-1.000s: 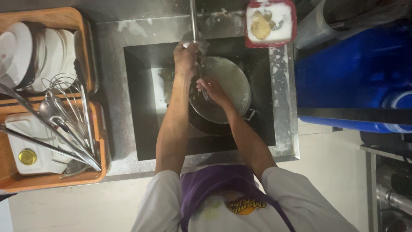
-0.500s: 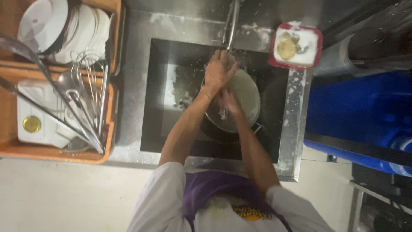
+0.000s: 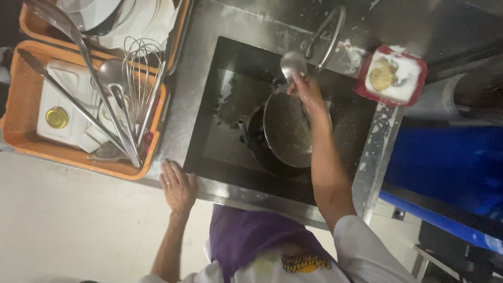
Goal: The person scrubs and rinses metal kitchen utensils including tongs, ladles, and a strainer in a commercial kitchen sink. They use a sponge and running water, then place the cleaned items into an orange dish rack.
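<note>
Right hand (image 3: 306, 91) grips a shiny steel ladle (image 3: 293, 64); left hand (image 3: 178, 186) lies flat, open.

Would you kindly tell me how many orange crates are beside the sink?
2: one orange crate holds the whisk and long utensils; the other orange crate, behind it at the top-left edge, holds white plates. More may lie out of frame.

Steel counter (image 3: 209, 31) (wet, soapy) carries an orange basket (image 3: 31, 141) and a red soap dish (image 3: 414, 91).
</note>
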The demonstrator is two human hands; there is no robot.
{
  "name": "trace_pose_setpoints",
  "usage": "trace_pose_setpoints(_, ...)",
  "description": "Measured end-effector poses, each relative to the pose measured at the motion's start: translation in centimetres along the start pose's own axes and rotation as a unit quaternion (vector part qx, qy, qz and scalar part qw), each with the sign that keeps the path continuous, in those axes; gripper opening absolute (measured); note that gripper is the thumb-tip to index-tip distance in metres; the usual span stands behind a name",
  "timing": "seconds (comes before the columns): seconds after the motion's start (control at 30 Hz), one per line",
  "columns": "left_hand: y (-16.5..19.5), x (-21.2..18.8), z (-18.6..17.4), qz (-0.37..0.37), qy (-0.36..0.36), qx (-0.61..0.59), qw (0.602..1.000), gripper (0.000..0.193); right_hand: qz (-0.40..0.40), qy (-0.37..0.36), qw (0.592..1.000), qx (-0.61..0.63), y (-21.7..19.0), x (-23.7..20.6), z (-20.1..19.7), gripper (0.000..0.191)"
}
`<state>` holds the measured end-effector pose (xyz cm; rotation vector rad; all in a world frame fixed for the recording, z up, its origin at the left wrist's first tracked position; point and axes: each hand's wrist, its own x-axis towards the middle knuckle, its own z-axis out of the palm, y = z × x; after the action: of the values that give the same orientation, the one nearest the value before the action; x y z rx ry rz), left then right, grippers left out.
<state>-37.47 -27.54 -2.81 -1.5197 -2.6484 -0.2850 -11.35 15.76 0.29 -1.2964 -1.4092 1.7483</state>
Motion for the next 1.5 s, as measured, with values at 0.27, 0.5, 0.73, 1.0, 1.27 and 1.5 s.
trace_pose_setpoints(0.27,5.6,29.7,5.8,0.148,0.047,-0.149,0.977,0.072,0.012,0.132,0.99,0.039,2.6,-1.9,2.0,0.043)
trace_pose_setpoints(0.5,24.4,43.3,7.1,-0.004,-0.011,-0.096,0.995,0.06,0.016,0.172,0.984,0.044,4.4,-5.8,1.8,0.038)
trace_pose_setpoints(0.73,31.9,28.8,8.0,0.36,-0.079,-0.309,0.877,0.053,-0.051,0.178,0.982,0.046,1.1,-4.7,1.4,0.033)
trace_pose_setpoints(1.0,33.8,23.7,4.7,-0.07,-0.302,-0.803,0.508,0.033,-0.064,0.174,0.983,0.006,0.7,-6.0,0.9,0.035)
trace_pose_setpoints(1.27,34.3,27.5,-1.9,-0.075,-0.296,-0.845,0.439,0.01,0.036,0.038,0.998,-0.027,2.7,-12.1,1.1,0.047)
trace_pose_setpoints(1.5,33.9,27.0,-3.4,-0.095,-0.31,-0.812,0.485,0.02,-0.059,0.043,0.995,-0.068,1.4,-10.4,1.1,0.036)
